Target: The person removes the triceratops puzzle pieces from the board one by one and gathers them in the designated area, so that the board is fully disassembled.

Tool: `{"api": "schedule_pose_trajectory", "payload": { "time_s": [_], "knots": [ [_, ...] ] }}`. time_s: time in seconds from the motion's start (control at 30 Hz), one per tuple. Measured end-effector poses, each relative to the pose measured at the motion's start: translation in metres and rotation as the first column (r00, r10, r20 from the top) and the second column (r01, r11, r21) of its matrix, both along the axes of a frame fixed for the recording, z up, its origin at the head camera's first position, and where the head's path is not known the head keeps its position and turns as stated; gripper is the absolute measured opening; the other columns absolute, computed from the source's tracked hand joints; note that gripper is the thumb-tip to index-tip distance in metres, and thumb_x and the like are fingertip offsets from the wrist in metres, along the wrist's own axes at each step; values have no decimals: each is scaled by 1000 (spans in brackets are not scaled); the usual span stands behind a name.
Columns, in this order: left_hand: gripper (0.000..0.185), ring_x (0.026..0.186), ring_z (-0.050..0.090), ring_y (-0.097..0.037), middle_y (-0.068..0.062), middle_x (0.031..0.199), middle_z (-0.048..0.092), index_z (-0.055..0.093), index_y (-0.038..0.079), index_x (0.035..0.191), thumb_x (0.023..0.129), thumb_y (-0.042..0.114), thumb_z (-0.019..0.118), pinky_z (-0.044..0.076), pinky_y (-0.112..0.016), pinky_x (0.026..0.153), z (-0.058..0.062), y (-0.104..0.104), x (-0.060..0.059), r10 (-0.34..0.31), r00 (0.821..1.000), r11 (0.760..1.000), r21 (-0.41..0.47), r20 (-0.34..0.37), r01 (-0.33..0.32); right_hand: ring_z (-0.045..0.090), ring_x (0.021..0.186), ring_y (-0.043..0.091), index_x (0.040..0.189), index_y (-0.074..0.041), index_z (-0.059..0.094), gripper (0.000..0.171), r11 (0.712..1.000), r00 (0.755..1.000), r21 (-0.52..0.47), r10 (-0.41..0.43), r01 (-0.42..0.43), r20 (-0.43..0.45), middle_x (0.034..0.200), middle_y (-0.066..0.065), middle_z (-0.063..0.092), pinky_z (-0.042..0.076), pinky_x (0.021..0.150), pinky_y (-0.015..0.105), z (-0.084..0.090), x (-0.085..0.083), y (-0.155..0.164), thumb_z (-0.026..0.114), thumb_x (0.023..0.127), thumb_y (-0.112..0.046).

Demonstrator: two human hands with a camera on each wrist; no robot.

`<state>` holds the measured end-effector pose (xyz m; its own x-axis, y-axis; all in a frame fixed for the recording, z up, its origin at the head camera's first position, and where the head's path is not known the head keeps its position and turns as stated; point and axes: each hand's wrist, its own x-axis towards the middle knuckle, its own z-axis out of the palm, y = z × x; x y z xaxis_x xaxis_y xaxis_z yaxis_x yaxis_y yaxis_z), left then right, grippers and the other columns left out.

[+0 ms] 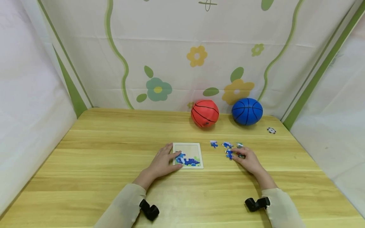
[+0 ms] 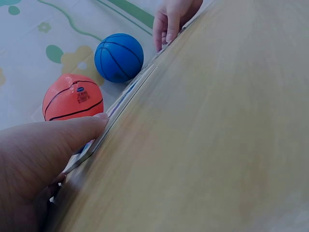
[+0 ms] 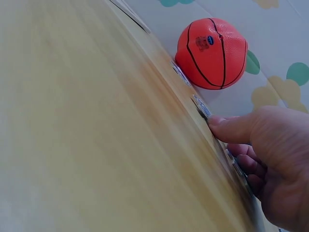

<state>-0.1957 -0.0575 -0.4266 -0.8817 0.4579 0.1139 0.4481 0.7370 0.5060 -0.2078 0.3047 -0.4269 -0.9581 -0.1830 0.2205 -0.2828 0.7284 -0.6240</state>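
Observation:
A square puzzle board (image 1: 191,148) lies flat near the table's middle, with blue pieces set along its lower edge. My left hand (image 1: 168,160) rests on the board's left edge with fairly straight fingers, the thumb (image 2: 82,128) against the board's rim (image 2: 123,106). Several loose blue puzzle pieces (image 1: 227,145) lie to the right of the board. My right hand (image 1: 240,155) sits over the nearest of them, its bent fingers (image 3: 246,162) and thumb closed on a dark piece (image 1: 241,156) flat on the wood. Another loose piece (image 3: 202,107) lies just beyond the thumb.
A red ball (image 1: 204,113) and a blue ball (image 1: 246,111) sit at the back of the wooden table (image 1: 114,142) against a flowered cloth wall. A small black-and-white disc (image 1: 271,130) lies at the back right. Cloth walls close both sides.

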Motion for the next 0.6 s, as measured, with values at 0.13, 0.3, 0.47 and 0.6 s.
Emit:
{"api": "schedule_pose_trajectory", "payload": {
  "time_s": [0.13, 0.3, 0.47, 0.6],
  "knots": [
    [59, 127, 11, -30, -18, 139, 17, 45, 18, 127, 79, 49, 54, 9, -43, 100, -1, 0, -1, 2, 1000, 1000, -7, -5, -2, 47, 88, 28, 105, -3, 62, 30, 1000, 1000, 8, 1, -1, 15, 102, 16, 54, 37, 73, 43, 1, 0, 0, 65, 78, -15],
    [59, 127, 11, -30, -18, 139, 16, 45, 18, 127, 79, 49, 54, 9, -43, 100, -2, 0, -1, 0, 1000, 1000, -8, -7, 0, 47, 87, 28, 106, -3, 61, 31, 999, 999, 43, 7, -9, 39, 100, 14, 54, 37, 73, 42, 4, -1, 1, 65, 78, -15],
    [59, 127, 11, -30, -18, 139, 17, 45, 17, 127, 78, 49, 54, 9, -43, 100, -2, -1, -1, -2, 1000, 1000, 0, -8, 2, 48, 86, 25, 111, -2, 58, 37, 996, 993, 80, 23, -32, 113, 96, 12, 54, 38, 73, 41, 15, -1, -1, 65, 78, -17],
    [59, 127, 11, -30, -18, 139, 17, 45, 18, 128, 78, 50, 54, 9, -43, 100, -3, -1, 0, -6, 1000, 1000, 2, -9, 6, 49, 82, 24, 115, 1, 53, 43, 997, 987, 73, -1, -11, 158, 93, 13, 54, 41, 70, 39, 27, 2, -6, 64, 79, -18]
  ]
}}
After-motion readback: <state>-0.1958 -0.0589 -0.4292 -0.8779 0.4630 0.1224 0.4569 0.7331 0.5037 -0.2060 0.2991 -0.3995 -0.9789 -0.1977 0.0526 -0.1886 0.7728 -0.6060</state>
